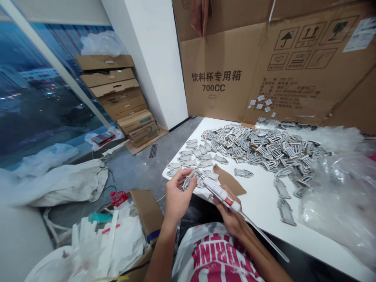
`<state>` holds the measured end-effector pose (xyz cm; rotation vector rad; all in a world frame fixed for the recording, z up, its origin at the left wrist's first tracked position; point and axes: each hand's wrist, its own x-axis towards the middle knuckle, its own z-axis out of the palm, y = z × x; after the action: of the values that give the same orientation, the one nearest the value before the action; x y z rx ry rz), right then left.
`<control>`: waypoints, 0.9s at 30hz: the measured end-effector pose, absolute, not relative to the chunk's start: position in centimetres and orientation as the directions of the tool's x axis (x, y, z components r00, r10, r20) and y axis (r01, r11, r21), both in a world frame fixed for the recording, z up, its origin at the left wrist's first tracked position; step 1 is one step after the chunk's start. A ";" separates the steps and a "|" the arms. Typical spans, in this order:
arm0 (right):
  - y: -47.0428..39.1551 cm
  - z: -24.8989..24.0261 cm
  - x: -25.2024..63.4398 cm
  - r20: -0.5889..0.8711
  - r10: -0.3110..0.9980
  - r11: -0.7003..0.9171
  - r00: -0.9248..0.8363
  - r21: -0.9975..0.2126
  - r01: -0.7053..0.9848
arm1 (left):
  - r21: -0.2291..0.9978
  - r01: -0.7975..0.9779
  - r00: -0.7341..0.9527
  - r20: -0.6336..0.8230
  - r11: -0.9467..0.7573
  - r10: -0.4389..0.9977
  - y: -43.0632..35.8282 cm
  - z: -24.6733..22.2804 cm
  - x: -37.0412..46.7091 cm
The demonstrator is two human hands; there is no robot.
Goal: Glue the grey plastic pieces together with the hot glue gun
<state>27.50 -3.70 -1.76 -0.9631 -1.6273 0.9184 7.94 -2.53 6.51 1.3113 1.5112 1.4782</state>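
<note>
My right hand (230,209) is wrapped round a white hot glue gun (217,188), and a long translucent glue stick (266,238) sticks out of its back end. Between the fingers and thumb of my left hand (179,192) is a small grey arch-shaped piece (188,181). The gun's nozzle is at or very near that piece; whether they touch I cannot tell. Just beyond my hands, several similar grey pieces (205,157) lie in loose rows at the table's left corner. A brown cardboard scrap (230,181) lies beside the gun, partly behind my right hand.
A large heap of grey pieces (258,145) covers the back of the white table (258,203). Clear plastic bags (335,196) lie on the right. Behind stands a big cardboard sheet (217,102). On the floor at left are an open box of rubbish (147,211) and stacked cartons (143,127).
</note>
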 end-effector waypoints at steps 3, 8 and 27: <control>-3.7 -1.7 27.5 0.372 0.910 0.400 -0.185 -0.904 0.153 | 0.969 0.210 -0.294 0.190 -0.130 0.937 -2.5 6.6 8.0; -3.6 -2.0 27.6 0.384 0.904 0.412 -0.190 -0.900 0.141 | 0.970 0.204 -0.278 0.187 -0.133 0.942 -2.5 6.8 8.4; -3.7 -1.6 27.5 0.406 0.899 0.427 -0.163 -0.895 0.130 | 0.970 0.200 -0.293 0.195 -0.139 0.936 -2.5 6.6 8.6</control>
<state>27.52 -3.68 -1.56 -0.9257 -1.5990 0.8889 8.55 -2.51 6.55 1.3060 1.4953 1.4868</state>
